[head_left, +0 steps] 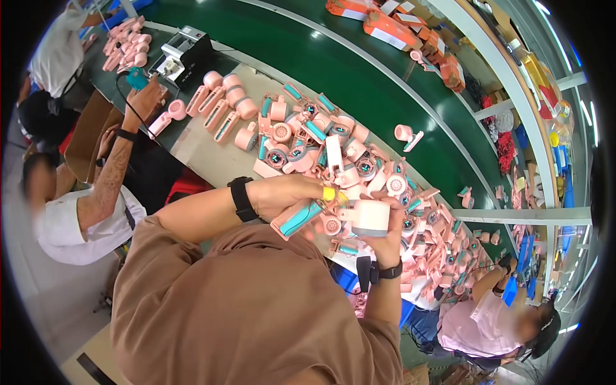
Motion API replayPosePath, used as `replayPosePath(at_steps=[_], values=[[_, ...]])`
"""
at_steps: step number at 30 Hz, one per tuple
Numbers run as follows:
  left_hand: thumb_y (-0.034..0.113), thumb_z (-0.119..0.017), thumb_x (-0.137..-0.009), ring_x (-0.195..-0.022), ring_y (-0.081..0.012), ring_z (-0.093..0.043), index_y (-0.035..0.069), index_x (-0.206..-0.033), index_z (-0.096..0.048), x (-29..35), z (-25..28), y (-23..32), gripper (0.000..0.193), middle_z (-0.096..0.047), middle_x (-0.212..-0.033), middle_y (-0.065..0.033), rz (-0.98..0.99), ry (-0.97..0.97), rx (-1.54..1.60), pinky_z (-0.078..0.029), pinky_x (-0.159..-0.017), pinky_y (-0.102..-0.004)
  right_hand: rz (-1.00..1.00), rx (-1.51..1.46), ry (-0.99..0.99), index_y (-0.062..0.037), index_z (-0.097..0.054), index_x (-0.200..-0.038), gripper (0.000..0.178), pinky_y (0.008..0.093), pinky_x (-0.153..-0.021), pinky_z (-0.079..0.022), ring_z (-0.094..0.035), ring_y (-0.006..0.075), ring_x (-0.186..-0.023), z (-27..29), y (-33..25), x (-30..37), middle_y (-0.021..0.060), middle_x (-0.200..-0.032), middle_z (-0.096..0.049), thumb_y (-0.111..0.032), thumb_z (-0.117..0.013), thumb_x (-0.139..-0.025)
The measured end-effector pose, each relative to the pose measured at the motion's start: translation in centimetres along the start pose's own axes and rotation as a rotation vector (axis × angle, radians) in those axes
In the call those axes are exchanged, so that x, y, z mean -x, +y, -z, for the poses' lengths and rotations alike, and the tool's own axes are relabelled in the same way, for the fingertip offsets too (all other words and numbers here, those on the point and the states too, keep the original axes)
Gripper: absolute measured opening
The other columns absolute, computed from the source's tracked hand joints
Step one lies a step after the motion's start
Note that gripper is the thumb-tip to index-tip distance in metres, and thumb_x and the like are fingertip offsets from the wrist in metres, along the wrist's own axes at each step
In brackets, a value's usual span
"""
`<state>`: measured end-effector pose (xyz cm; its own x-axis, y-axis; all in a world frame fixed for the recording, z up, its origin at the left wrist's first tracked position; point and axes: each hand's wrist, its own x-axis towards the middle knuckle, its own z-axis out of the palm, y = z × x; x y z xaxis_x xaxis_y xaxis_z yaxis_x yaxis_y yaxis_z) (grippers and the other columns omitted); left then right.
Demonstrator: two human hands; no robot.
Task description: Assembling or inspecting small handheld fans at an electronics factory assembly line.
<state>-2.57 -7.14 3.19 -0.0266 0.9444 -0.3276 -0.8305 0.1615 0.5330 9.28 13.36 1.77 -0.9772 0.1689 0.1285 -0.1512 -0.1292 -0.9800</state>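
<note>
My right hand point(389, 242) is closed around a pink fan housing point(372, 217) with a grey band, held over the heap on the table. Just left of it, my left hand point(292, 194) has its fingers curled together, yellow covers point(329, 193) on the fingertips. What sits between those fingertips is hidden. Under the left hand shows a pink handle half with a teal cell point(299, 219) in it; whether the hand touches it I cannot tell. A round pink grille point(331, 225) lies between the handle and the housing.
Many pink fan parts point(301, 138) cover the worktable point(200, 149). A green conveyor belt point(378, 106) runs behind it. At the left, a co-worker's hand point(146, 96) is by a black machine point(183, 56). Another person point(481, 327) sits at the right.
</note>
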Motion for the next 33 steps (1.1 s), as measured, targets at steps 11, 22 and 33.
replayPosePath(at_steps=[11, 22, 33], values=[[0.024, -0.041, -0.089, -0.057, -0.0159, -0.060, 0.000, -0.092, -0.055, -0.8, -0.7, -0.3, 0.028, -0.060, -0.078, -0.0117, -0.073, 0.180, -0.196, -0.051, -0.048, -0.0273, -0.646, -0.501, 0.011, -0.0117, -0.021, -0.137, 0.076, 0.0353, -0.066, -0.052, -0.053, 0.0246, -0.103, 0.6, -0.1, 1.4, 0.0112, -0.134, -0.036, -0.032, -0.064, -0.077], [0.016, -0.049, -0.084, -0.057, -0.0140, -0.059, 0.001, -0.094, -0.049, -0.9, -2.6, 0.5, 0.018, -0.058, -0.077, -0.0087, -0.066, 0.169, -0.277, -0.050, -0.048, -0.0264, 0.382, 0.737, 0.083, -0.0086, -0.041, -0.109, 0.066, 0.0364, -0.090, -0.043, -0.049, 0.0265, -0.108, 1.4, 0.2, 1.9, 0.0138, -0.114, -0.049, -0.003, -0.080, -0.056], [0.020, -0.055, -0.077, -0.064, -0.0279, -0.058, -0.002, -0.089, -0.050, -1.9, -2.4, -1.0, 0.025, -0.058, -0.073, -0.0175, -0.507, 0.293, -1.097, -0.045, -0.059, -0.0374, 0.457, 0.997, 0.062, -0.0041, -0.048, -0.100, 0.053, 0.0397, -0.086, -0.046, -0.054, 0.0341, -0.102, 2.3, -3.3, 1.4, 0.0172, -0.112, -0.052, -0.005, -0.079, -0.057]])
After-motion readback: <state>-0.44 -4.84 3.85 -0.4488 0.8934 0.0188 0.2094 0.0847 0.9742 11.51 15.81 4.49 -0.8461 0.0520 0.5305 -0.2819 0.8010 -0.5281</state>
